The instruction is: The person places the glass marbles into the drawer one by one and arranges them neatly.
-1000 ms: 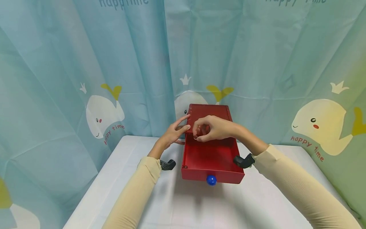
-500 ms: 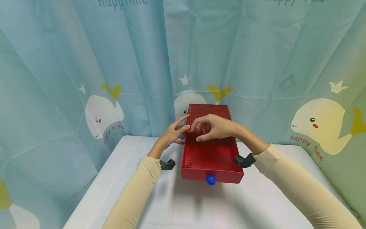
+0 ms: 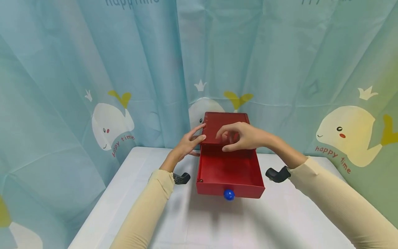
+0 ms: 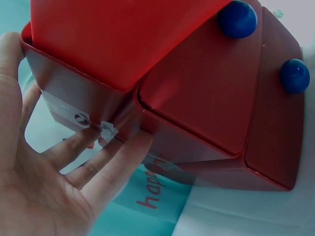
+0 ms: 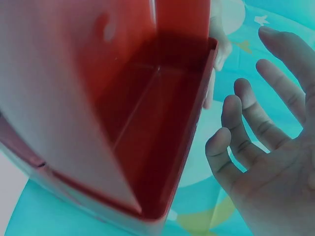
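Lifted from its pinch, right hand (image 3: 240, 136) spreads above open red drawer (image 3: 229, 169) as flat left hand (image 3: 188, 143) steadies box (image 3: 226, 121) at white table's (image 3: 155, 221) far edge before whale-print curtains (image 3: 93, 86).

I see my left hand (image 3: 188, 143) with straight fingers spread, and my right hand (image 3: 240, 136) hovering, fingers loosely curled, empty

Head cam looks down from above; wrist cams sit close; all share red drawer box (image 3: 228, 166)
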`<action>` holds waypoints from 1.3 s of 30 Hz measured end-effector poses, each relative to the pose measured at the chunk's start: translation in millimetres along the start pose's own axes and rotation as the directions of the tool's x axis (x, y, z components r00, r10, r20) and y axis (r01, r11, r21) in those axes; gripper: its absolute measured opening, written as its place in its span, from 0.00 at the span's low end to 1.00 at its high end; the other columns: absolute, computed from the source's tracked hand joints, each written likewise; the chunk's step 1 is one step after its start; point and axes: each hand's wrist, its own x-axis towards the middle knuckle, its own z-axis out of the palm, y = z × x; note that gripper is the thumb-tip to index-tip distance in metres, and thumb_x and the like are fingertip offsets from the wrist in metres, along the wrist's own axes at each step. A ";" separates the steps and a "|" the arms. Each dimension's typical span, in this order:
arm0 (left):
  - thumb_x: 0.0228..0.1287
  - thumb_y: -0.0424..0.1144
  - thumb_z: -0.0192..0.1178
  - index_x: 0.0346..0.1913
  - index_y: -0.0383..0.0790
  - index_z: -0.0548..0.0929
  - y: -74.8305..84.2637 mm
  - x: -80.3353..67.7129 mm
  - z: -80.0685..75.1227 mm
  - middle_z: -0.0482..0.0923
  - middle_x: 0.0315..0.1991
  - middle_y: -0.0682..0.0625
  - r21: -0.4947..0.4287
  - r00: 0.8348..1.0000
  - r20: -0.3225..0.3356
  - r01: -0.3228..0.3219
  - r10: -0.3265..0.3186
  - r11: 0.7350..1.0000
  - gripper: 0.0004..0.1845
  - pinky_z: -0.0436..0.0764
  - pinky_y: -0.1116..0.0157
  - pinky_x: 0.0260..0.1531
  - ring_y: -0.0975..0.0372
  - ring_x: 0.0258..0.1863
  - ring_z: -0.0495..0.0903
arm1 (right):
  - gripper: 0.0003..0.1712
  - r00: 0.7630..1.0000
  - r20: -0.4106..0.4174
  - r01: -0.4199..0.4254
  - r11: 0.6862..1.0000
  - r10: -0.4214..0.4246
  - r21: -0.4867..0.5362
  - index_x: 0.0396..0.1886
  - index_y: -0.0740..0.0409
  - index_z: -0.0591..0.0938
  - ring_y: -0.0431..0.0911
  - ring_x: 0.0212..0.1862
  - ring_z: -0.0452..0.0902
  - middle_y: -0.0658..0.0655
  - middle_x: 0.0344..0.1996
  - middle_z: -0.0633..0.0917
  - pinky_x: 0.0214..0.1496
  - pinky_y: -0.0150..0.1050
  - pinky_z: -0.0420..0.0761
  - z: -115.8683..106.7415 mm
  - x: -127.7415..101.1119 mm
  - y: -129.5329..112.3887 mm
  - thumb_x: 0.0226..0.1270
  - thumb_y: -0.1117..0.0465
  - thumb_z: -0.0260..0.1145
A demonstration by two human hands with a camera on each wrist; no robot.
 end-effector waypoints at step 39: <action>0.74 0.53 0.58 0.78 0.70 0.63 6.1 -0.8 -2.3 0.68 0.73 0.42 0.005 1.000 -0.002 -0.002 0.002 1.000 0.32 0.87 0.45 0.45 0.47 0.68 0.73 | 0.28 0.966 -0.239 -0.090 0.994 0.104 0.068 0.64 0.50 0.79 0.44 0.38 0.82 0.51 0.43 0.81 0.39 0.36 0.85 -30.1 -106.7 28.8 0.65 0.65 0.75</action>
